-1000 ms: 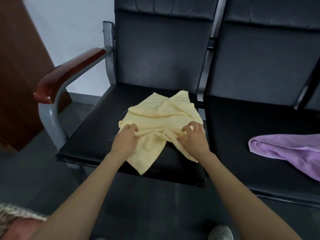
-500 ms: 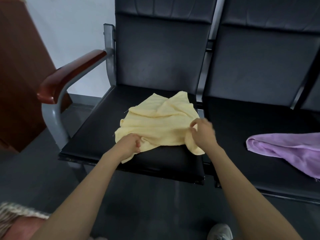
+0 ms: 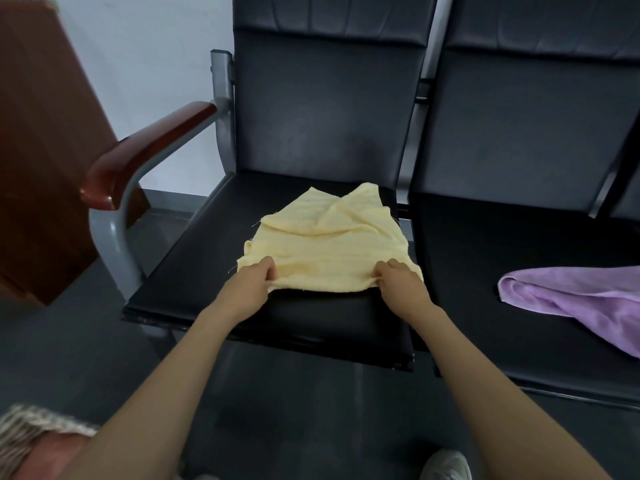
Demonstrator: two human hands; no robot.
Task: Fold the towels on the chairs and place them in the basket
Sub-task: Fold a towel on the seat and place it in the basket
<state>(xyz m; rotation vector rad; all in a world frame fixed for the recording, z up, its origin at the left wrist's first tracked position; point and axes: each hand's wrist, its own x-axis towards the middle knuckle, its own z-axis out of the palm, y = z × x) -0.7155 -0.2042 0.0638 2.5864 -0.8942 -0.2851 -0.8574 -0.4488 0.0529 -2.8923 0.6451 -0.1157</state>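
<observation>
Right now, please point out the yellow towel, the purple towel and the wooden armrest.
yellow towel point(image 3: 329, 247): head view, on the flat middle of the cloth.
purple towel point(image 3: 571, 296): head view, on its upper part, near the rolled edge.
wooden armrest point(image 3: 149, 152): head view, on the middle of its top.

- The yellow towel point(image 3: 329, 247) no longer has a pointed flap reaching the front edge of the chair seat point(image 3: 194, 271). Its near edge now runs straight, set back from that edge.
- The left hand point(image 3: 247, 289) has slid from the towel's left side to its near left corner and pinches it.
- The right hand point(image 3: 401, 285) has shifted to the near right corner and grips it.
</observation>
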